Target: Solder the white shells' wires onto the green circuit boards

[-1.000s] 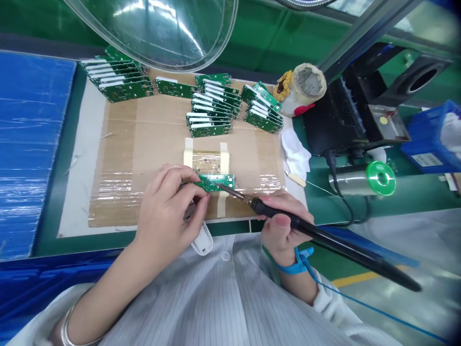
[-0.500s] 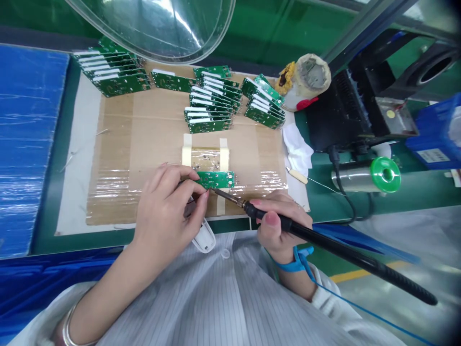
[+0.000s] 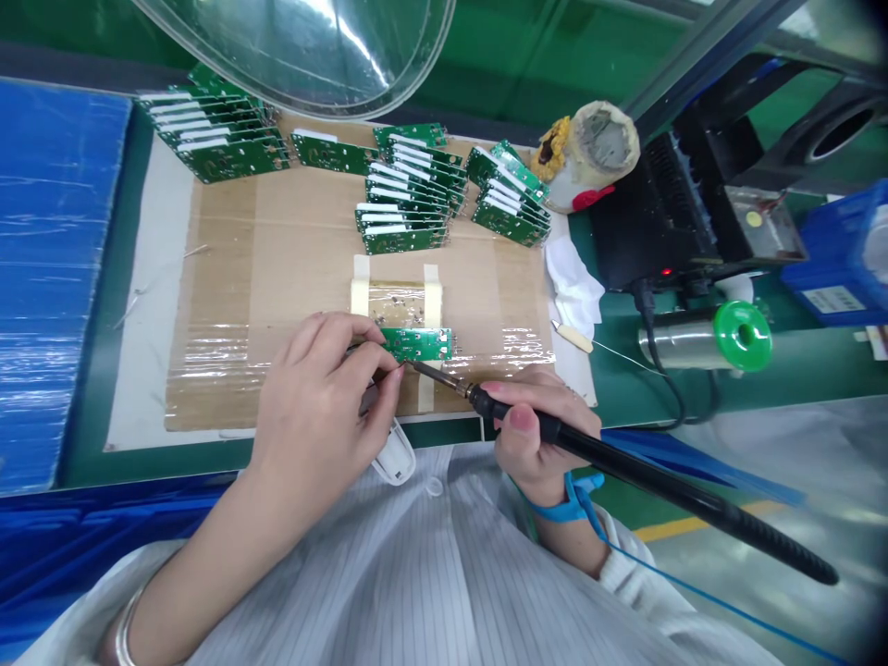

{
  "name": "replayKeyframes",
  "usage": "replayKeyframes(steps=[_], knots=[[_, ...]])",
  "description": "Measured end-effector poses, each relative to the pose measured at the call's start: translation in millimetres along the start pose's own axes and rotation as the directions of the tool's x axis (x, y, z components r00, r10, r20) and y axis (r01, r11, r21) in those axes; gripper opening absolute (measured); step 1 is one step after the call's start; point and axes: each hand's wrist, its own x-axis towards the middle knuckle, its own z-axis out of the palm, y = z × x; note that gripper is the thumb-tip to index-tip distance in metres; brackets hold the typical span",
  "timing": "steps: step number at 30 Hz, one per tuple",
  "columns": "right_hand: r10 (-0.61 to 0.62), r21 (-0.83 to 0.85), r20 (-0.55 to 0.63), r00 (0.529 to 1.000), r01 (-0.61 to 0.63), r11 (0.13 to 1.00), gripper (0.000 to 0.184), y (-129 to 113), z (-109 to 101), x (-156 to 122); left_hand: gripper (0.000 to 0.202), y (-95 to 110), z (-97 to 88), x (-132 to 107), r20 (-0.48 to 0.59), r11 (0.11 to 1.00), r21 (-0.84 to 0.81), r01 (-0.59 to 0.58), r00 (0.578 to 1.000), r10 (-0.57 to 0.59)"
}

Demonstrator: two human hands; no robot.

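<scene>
A small green circuit board (image 3: 420, 344) lies on the taped cardboard mat (image 3: 291, 268), just in front of two strips of masking tape. My left hand (image 3: 323, 402) pinches the board's left end with curled fingers and seems to hold a thin wire there too. My right hand (image 3: 537, 425) is closed around a black soldering iron (image 3: 624, 472). The iron's metal tip rests at the board's near left edge, close to my left fingertips. A blue strap circles my right wrist.
Rows of green circuit boards (image 3: 409, 199) stand at the back of the mat, more (image 3: 212, 134) at far left. A solder spool (image 3: 714, 335), black soldering station (image 3: 666, 222), tip cleaner pot (image 3: 597, 153) and white cloth (image 3: 573, 282) sit right. A clear magnifier dome (image 3: 312, 46) hangs above.
The soldering iron's tip slid from the board's middle to its near left edge, and my right hand drew back slightly. My left hand kept its pinch.
</scene>
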Motion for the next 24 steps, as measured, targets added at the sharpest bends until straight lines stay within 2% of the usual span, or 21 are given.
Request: replayKeyframes(steps=[9,17,24], knots=[[0.045,-0.001,-0.012,0.999,-0.045,0.999,0.02,0.5,-2.2,-2.7,0.008,1.2,-0.8,0.4,0.001,1.0,0.013,0.005,1.0,-0.005],[-0.002,-0.003,0.011,1.0,0.002,1.0,0.019,0.2,-1.6,-0.4,0.009,2.8,-1.4,2.7,0.003,1.0,0.012,0.001,1.0,-0.001],[0.173,0.048,-0.156,0.972,-0.168,0.985,0.028,0.5,-1.5,-1.7,0.01,2.6,-0.6,4.8,0.004,1.0,0.031,-0.001,1.0,0.001]])
